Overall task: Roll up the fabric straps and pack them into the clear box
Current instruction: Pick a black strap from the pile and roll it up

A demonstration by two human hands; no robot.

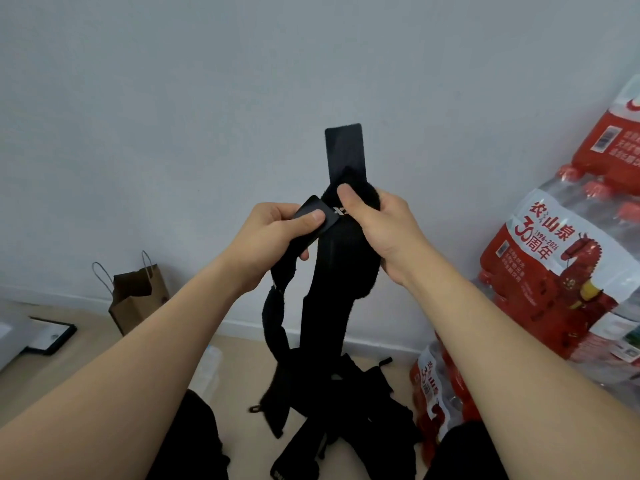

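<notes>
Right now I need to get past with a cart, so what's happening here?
A person holds up a black strap against the wall. The left hand pinches a flat end tab, and the right hand grips the bunched upper part. More black straps lie piled on the floor below. No clear box is plainly visible.

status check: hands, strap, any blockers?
Left hand pinching strap end tab. Right hand gripping the black fabric strap, held up, not yet rolled. More straps piled on floor. Clear box not clearly visible.
</notes>
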